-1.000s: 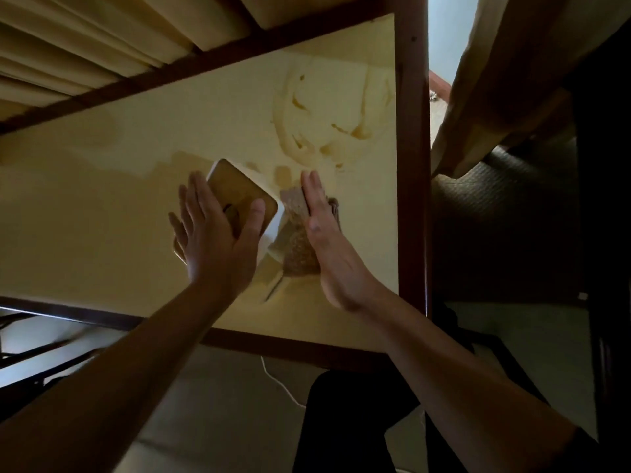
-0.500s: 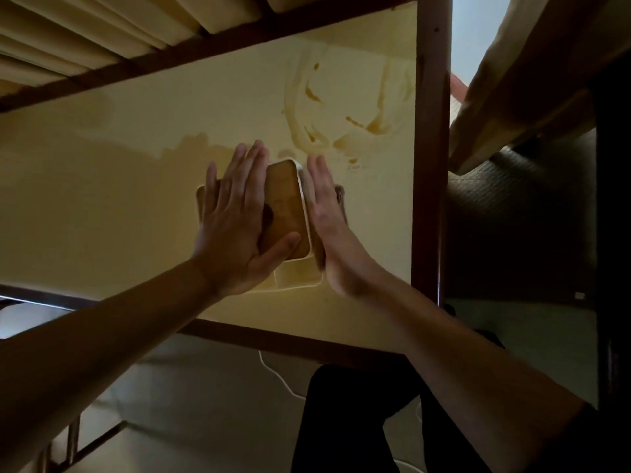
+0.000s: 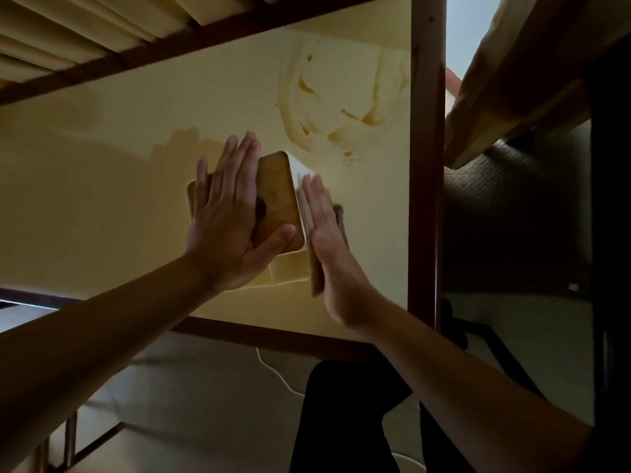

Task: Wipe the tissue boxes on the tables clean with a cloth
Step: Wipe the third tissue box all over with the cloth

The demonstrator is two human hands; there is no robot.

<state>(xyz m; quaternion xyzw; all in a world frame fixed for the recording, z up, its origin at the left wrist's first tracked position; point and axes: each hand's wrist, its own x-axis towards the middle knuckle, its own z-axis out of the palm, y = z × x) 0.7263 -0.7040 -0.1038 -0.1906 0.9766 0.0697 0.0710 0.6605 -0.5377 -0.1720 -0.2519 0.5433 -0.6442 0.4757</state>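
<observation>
Head view, looking down at a glossy yellow table (image 3: 102,206) with a dark wooden frame. Tissue box (image 3: 278,196) sits at frame centre, on the tabletop toward its right side: white body, brown wooden lid with a dark oval slot partly hidden by the hand. Left hand (image 3: 232,220) lies flat on the lid, fingers straight and together pointing to the upper part of the frame, thumb splayed out toward the lower right corner of the lid; it presses on the box, nothing curled round it. Right hand (image 3: 327,247) stands edge-on against the box's right side wall, fingers straight and together, palm facing the box. Brown cloth (image 3: 316,268) is sandwiched between that palm and the white side wall; a strip of it shows along the lower edge of the hand and another bit sticks out on the far side of the fingers. Right hand presses the cloth flat, no visible pinch. Smeared brownish streaks (image 3: 341,107) show on the tabletop in the upper right of centre, apart from the box; hard to tell whether they are residue or a reflection. Pleated cream curtain (image 3: 85,32) runs along the upper left, another cream drape at upper right. Dark trouser leg (image 3: 345,414) at bottom centre, a thin white cable (image 3: 273,370) on the pale floor just left of it.
</observation>
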